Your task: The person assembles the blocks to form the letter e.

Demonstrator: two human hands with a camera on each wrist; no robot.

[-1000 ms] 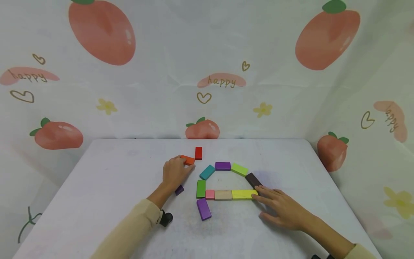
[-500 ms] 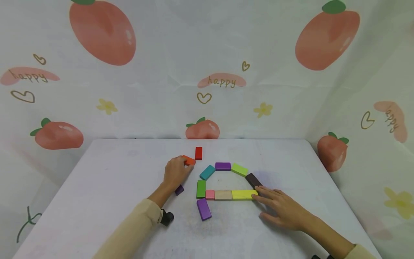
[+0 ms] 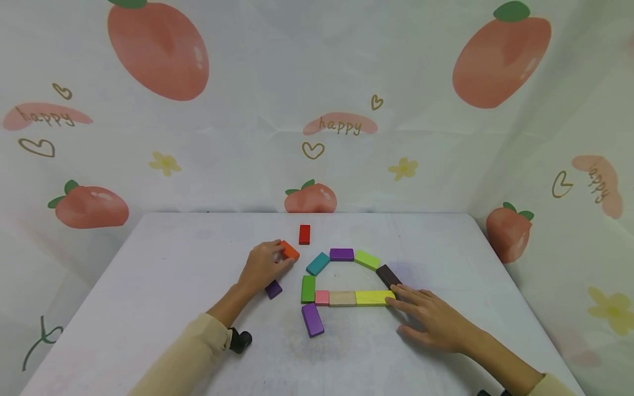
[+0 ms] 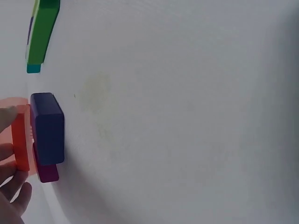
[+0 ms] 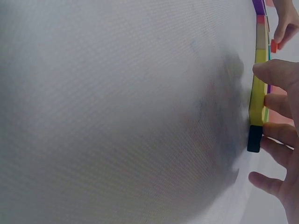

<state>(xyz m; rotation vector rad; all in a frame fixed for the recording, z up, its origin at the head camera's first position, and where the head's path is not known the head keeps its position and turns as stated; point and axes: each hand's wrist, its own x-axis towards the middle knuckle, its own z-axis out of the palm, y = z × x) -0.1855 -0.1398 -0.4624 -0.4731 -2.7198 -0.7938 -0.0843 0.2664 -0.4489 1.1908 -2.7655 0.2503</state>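
Observation:
My left hand (image 3: 260, 266) pinches an orange block (image 3: 289, 250) between thumb and fingers; the left wrist view shows the block's narrow side (image 4: 20, 140). A dark purple block (image 3: 273, 289) lies just below that hand and is partly covered in the head view. My right hand (image 3: 436, 320) has its fingers spread, with fingertips touching the right end of the yellow block (image 3: 372, 298) and the lower end of the dark brown block (image 3: 388, 276). In the right wrist view the yellow block (image 5: 257, 91) meets the dark one (image 5: 254, 139).
Green (image 3: 308, 289), teal (image 3: 318, 264), purple (image 3: 342, 254) and lime (image 3: 367, 259) blocks form an arch. Pink (image 3: 322, 298) and beige (image 3: 342, 298) blocks continue the yellow row. Another purple block (image 3: 313, 320) slants below the green one. A red block (image 3: 304, 235) lies at the back.
The orange block has turned more diagonal and shifted slightly nearer, away from the red block. My left wrist has swung a little left, uncovering more of the dark purple block. My right hand stays put.

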